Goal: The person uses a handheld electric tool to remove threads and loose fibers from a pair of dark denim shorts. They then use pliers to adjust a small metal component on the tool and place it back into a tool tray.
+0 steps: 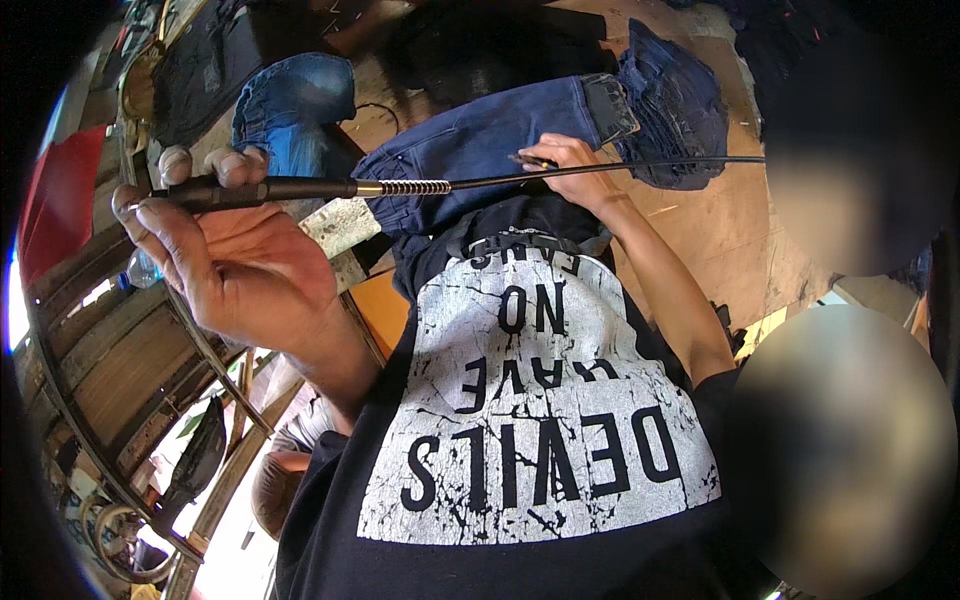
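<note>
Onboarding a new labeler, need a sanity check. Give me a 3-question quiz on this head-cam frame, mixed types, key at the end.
1. Which hand holds up the black handpiece?
2. True or false: the coil spring sits between the brass-coloured collar and the long run of black cable.
3. What does the right hand hold?
A) a water bottle
B) a small, dark pen-like tool
C) a red cloth

Key:
1. The left hand.
2. True.
3. B.
</note>
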`<state>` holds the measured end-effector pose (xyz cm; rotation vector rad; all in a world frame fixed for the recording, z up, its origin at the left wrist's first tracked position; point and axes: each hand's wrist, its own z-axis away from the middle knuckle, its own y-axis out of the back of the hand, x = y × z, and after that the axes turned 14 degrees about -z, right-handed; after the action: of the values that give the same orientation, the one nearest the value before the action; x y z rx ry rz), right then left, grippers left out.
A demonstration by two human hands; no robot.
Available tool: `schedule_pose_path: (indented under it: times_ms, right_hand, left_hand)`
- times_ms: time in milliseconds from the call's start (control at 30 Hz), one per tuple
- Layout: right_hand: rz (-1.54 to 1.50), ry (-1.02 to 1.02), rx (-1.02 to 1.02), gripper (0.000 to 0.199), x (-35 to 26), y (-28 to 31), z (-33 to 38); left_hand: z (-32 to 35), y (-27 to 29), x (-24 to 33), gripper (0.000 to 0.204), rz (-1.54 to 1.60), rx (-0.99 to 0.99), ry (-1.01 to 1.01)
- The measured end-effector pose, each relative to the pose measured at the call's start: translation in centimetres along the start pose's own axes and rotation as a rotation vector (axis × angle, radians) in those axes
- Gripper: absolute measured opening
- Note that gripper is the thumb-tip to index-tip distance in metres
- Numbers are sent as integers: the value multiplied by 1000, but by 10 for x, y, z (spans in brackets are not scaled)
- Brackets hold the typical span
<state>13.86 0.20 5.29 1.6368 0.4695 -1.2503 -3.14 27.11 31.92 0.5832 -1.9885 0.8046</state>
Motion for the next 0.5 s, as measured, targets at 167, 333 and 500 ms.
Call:
schedule_pose_path:
  times_ms: [167, 333, 500]
  right_hand:
    - [-39, -301, -306, 30, -6, 25, 17]
    - [-219, -120, 35, 33, -14, 34, 21]
    - [-122, -56, -202, 29, -29, 22, 15]
  left_hand:
    - [3, 4, 1, 28, -6, 104, 5]
    - [-4, -13, -5, 28, 129, -28, 0]
    - [1, -43, -4, 34, 194, 124, 70]
